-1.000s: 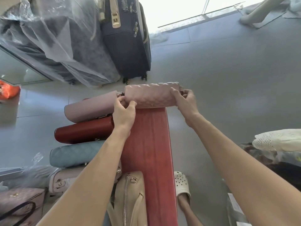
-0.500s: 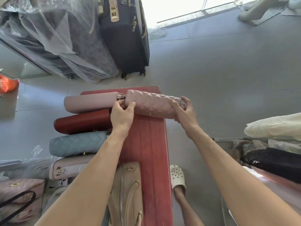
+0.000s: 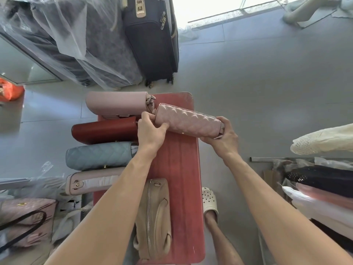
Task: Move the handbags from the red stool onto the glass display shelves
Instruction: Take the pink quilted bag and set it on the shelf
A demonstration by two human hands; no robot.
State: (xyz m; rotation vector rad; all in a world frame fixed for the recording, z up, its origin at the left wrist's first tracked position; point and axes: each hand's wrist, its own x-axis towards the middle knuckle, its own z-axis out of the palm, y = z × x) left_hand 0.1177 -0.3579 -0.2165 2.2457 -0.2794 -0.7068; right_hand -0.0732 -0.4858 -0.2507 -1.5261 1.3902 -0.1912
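Over the far end of the red stool point(image 3: 177, 169), the left hand point(image 3: 150, 133) and right hand point(image 3: 224, 138) hold the quilted pink handbag point(image 3: 188, 121), fingers clamped on either end.

bright daylight, blown-out window point(image 3: 206, 6), wide-angle edge distortion

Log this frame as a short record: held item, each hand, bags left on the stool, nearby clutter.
held: quilted pink bag, tilted, lifted over the stool
left hand: grips its left end
right hand: grips its right end
on stool: pale pink bag, red bag, blue bag, cream bag, tan bag
nearby: suitcase
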